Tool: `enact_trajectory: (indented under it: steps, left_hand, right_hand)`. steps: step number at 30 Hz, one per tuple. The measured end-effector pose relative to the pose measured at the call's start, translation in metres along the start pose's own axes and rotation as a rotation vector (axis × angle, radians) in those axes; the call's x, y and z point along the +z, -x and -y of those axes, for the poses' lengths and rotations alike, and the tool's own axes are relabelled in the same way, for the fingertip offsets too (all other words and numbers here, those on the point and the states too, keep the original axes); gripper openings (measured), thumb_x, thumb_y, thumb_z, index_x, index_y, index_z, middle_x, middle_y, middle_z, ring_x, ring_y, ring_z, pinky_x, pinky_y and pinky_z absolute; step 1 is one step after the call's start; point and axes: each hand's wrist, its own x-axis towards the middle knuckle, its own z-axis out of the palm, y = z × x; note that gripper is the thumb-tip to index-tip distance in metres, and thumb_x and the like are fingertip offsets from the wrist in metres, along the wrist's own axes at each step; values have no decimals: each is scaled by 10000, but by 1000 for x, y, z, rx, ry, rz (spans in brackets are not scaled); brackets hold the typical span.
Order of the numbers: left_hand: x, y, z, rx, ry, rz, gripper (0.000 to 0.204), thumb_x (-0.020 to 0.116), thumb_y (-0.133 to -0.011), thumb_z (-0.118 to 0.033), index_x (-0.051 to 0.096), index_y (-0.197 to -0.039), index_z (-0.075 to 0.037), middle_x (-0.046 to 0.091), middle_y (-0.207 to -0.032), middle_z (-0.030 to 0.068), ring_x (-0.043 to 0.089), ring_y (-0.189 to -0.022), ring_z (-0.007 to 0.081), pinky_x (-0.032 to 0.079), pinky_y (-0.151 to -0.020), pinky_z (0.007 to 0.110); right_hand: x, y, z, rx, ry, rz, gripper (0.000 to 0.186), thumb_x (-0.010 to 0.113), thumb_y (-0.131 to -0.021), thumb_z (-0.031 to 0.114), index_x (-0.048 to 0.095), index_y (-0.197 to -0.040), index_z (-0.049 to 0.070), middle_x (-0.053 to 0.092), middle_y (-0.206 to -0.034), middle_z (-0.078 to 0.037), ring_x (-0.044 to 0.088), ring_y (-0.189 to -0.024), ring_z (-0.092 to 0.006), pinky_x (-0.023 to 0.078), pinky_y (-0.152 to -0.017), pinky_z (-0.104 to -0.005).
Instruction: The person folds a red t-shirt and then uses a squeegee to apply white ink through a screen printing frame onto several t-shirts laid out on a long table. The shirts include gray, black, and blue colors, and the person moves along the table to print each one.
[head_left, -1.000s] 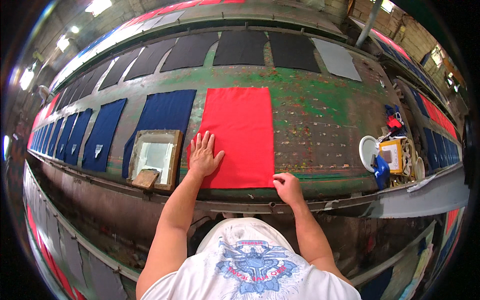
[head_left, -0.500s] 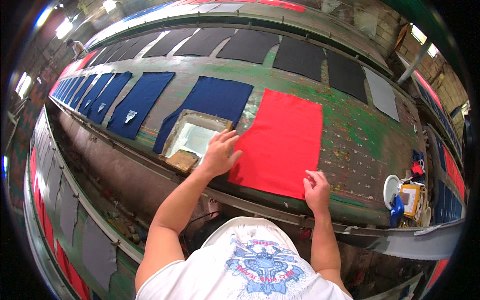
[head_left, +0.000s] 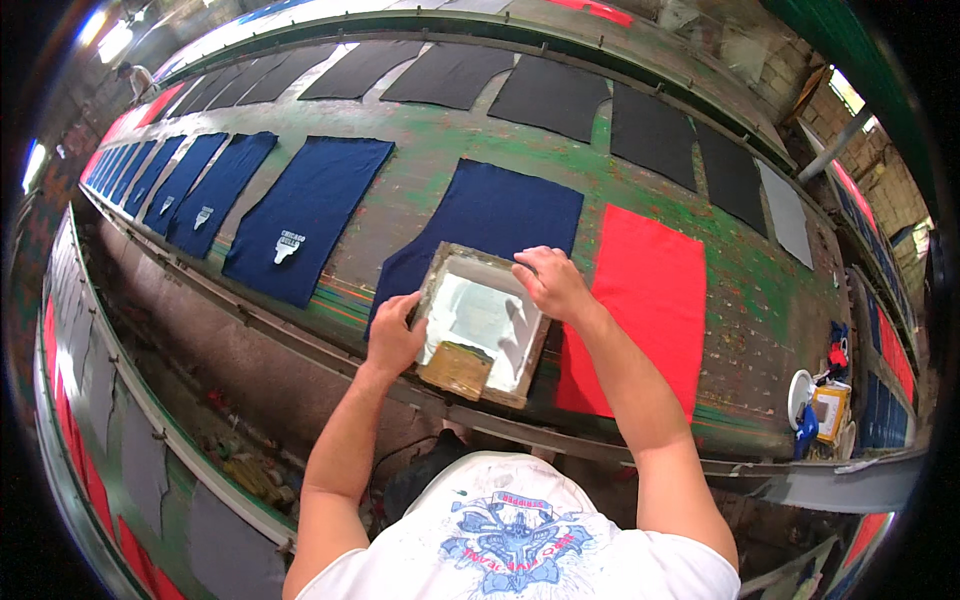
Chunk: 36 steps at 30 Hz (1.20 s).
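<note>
The printing frame (head_left: 482, 322) hides part of the navy cloth (head_left: 497, 215) beneath.

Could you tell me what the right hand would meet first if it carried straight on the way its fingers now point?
The right hand grips the far edge of the wooden screen frame, fingers pointing left. Going on, it would probably cross the navy cloth under the frame first, then bare green table; depth is hard to judge.

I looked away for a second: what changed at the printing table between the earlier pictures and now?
Both hands left the red cloth: the left hand and right hand now grip the wooden screen frame, which lies on the navy cloth. The view has shifted left. The cloths stay flat on the green table.
</note>
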Motion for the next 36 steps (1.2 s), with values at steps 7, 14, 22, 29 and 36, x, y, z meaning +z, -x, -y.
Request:
enact_trajectory:
  steps: [7,14,22,29,36]
  left_hand:
    - [5,4,14,-53,165,11,631,815,-828,-62,700,-1447,-22,757,-1252,186,704,-1183,392,560,-1062,484]
    - [5,10,15,-55,354,-108,601,855,-794,-21,765,-1388,-18,796,-1227,151,738,-1108,311,591,-1001,425]
    - [-5,3,13,-67,531,-141,622,872,-786,8,771,-1399,-23,803,-1231,149,748,-1130,282,584,-1043,403]
    - [-20,-10,23,-223,675,-166,589,822,-839,55,752,-1423,30,783,-1365,133,734,-1239,219,567,-1106,359]
    - [-10,-16,-2,-229,809,-179,588,761,-920,140,658,-1497,105,740,-1437,203,734,-1281,275,564,-1147,409]
  right_hand:
    - [34,-84,-14,312,-31,494,692,462,-1167,625,783,-1343,39,787,-1345,-233,716,-1307,-436,550,-1112,-514]
    - [29,-109,-35,373,-110,598,760,485,-1164,672,770,-1325,-14,794,-1339,-217,718,-1278,-345,539,-1107,-453]
    - [-1,-107,-67,595,-452,490,843,439,-1136,763,734,-1487,56,763,-1384,-155,692,-1191,-234,537,-1111,-446]
    - [-40,37,-35,382,-710,-534,445,563,-1215,365,728,-1422,7,789,-1254,-97,717,-1147,-179,572,-1083,-388]
    - [11,199,62,272,-688,-408,462,709,-1131,204,637,-1533,-11,682,-1437,-194,681,-1340,-286,578,-1111,-428]
